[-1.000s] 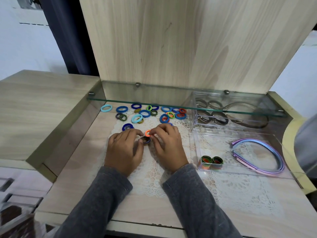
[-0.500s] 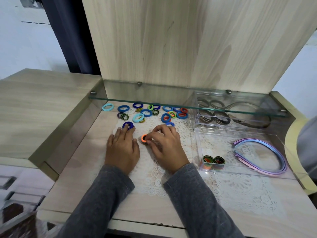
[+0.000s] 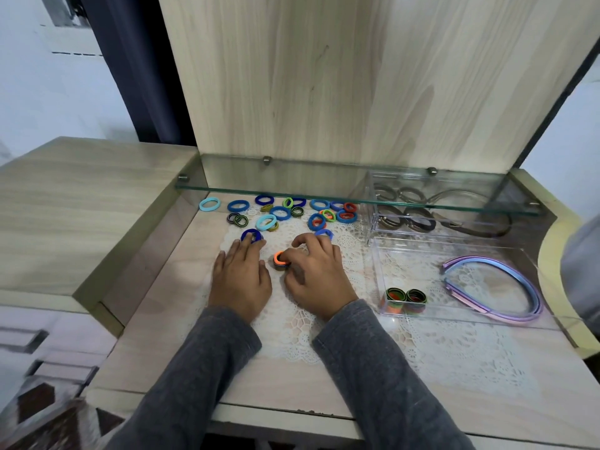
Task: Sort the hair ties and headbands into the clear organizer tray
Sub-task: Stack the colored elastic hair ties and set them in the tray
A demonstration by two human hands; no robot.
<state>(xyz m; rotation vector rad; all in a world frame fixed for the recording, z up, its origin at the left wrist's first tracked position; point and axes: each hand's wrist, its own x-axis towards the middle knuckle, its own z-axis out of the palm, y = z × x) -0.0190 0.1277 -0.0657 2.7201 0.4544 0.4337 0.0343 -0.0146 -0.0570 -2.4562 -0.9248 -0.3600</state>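
Several loose hair ties (image 3: 279, 213) in blue, teal, green and orange lie on a lace mat under a glass shelf. My right hand (image 3: 316, 274) grips a small stack of hair ties (image 3: 280, 260) with an orange one on top, its fingers curled around it. My left hand (image 3: 242, 276) lies flat on the mat, its straight fingertips touching a dark blue hair tie (image 3: 251, 236). The clear organizer tray (image 3: 461, 311) stands to the right; it holds two short stacks of ties (image 3: 406, 298) at its front left and purple-blue headbands (image 3: 496, 287) at its right.
A glass shelf (image 3: 341, 193) juts out low above the far ties. Behind the tray stands a second clear box (image 3: 418, 219) with dark hair ties and brown headbands. A raised wooden counter (image 3: 81, 206) borders the left side. The desk's front edge lies near my sleeves.
My left hand let go of the stack and reached forward-left, fingers straightening onto the dark blue tie. My right hand kept hold of the stack with the orange tie on top.
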